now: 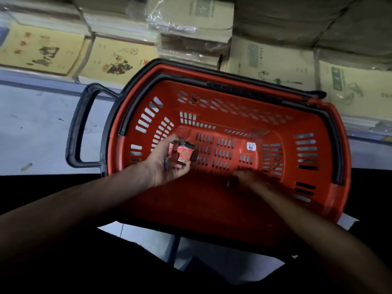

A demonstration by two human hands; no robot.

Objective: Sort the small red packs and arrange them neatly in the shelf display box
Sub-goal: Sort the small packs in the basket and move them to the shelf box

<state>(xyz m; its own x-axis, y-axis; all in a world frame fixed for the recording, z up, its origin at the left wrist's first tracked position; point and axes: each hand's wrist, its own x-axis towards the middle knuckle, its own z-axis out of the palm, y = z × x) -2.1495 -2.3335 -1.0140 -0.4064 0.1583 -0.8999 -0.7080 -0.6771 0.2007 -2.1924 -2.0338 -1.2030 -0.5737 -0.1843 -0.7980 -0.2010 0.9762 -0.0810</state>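
Our left grip [169, 162] is cupped palm-up and clamped round a little bunch of small red cardboard packs [183, 153]. We'd guess that's so we can pile up several before hauling them out. It sits low inside the red slotted plastic shopping basket [307, 149], near its left wall.

The right grip [246, 177] is down by the basket's near wall. It's too blurred for us to tell if it's apart or pinched on anything, but it's probably fishing for stragglers. The lit part of the floor shows just a small white sticker [251, 147].

Room-wise, the tall walls and the black folded handle [233, 87] along the rim mean lifting straight up and out. Stacks of yellowish paper booklets [118, 60] crowd the far rim, so the near side looks like our freer exit. The shelf display box isn't in view.
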